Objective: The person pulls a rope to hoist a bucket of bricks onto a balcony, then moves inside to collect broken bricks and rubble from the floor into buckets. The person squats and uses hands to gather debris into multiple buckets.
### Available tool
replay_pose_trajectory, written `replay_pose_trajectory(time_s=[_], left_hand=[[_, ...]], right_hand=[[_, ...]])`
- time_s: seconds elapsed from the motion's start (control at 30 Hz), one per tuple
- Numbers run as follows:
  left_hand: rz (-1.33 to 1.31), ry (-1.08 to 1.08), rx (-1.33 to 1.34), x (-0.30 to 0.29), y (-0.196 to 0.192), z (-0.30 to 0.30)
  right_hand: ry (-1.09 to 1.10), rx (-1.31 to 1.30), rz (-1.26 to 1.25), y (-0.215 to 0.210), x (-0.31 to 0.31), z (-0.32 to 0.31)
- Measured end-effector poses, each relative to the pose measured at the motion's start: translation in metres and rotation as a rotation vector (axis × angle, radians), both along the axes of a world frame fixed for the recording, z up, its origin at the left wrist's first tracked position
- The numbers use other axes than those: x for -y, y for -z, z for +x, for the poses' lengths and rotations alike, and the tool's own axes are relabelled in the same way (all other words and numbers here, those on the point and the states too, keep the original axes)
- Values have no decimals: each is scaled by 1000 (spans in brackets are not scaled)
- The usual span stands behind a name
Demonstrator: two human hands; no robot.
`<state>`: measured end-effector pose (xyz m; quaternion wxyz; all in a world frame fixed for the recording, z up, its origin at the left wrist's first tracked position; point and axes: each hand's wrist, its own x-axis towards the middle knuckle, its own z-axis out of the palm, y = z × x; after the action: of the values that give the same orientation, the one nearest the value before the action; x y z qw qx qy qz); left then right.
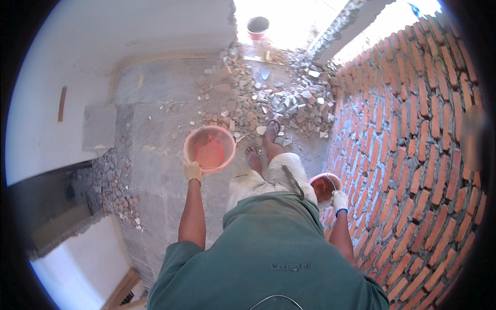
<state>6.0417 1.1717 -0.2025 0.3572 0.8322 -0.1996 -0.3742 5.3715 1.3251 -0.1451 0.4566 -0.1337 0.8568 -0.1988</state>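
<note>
My left hand (192, 172), in a light work glove, is closed on the near rim of a reddish bucket (211, 147). Its inside is coated with red dust, and no load shows in it. At my right side, close to the brick wall, my right hand (339, 200) in a white glove with a blue cuff grips a second, similar bucket (324, 187) by its rim. The inside of that one looks darker, and I cannot make out what it holds. Both buckets hang beside my legs.
Broken brick and plaster rubble (294, 101) heaps around my feet toward a bright doorway. A trowel-like blade (265, 73) lies there, and another bucket (257, 27) stands beyond. A bare brick wall (408, 155) rises at right. More rubble (116, 181) lies left by an opening.
</note>
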Motion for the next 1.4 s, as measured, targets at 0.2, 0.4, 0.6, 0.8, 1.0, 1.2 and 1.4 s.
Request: replay_pose_trajectory(time_s=[0.2, 0.4, 0.6, 0.8, 1.0, 1.2, 1.4], left_hand=[[178, -259, -145, -64, 40, 11], [421, -358, -128, -73, 1, 11], [349, -245, -41, -32, -23, 4], [307, 33, 103, 45, -16, -26], [192, 69, 89, 149, -92, -150], [238, 149, 271, 161, -86, -129], [163, -309, 12, 159, -85, -141]], right_hand=[[100, 5, -26, 15, 15, -4], [-292, -279, 60, 30, 48, -25], [-224, -187, 134, 33, 76, -30], [-310, -142, 162, 77, 112, -50], [-559, -56, 414, 162, 172, -67], [-818, 66, 505, 284, 220, -90], [-887, 13, 551, 332, 266, -118]])
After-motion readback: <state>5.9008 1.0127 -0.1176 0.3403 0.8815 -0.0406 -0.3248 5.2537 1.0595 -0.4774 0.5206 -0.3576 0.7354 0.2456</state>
